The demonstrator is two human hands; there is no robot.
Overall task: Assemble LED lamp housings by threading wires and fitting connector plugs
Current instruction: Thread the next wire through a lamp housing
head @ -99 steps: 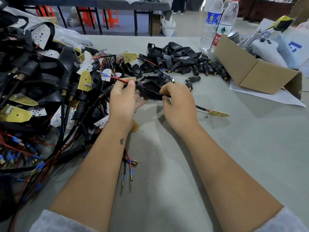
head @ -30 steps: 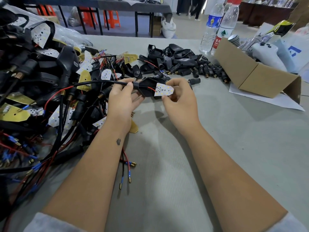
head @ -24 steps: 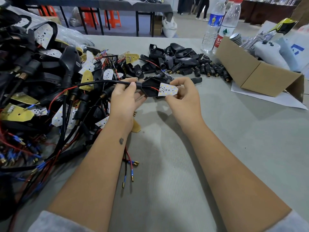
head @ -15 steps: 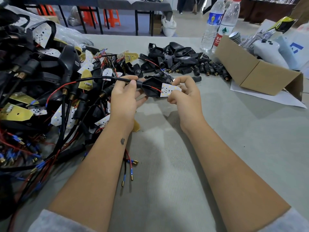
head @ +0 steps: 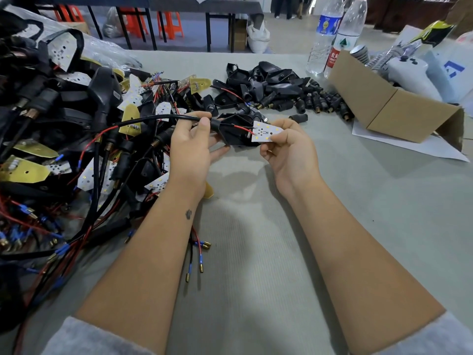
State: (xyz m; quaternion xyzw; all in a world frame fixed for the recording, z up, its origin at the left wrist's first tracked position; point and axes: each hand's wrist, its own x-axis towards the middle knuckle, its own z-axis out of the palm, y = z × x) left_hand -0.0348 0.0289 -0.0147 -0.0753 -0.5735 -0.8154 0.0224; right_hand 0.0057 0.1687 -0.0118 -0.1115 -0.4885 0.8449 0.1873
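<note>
my left hand (head: 189,147) pinched the black cable (head: 153,118) where it entered the black housing (head: 231,133), held above the table (head: 256,252) between both hands. my right hand (head: 289,152) pinched the white led board (head: 266,131) at the housing's open side, its red wire (head: 242,128) running back into the shell. by my judgement, threading was done for this unit; seating the board was left. at left lay the wired pile (head: 76,149); empty housings (head: 268,80) and loose plugs (head: 320,101) beyond showed much work remained.
</note>
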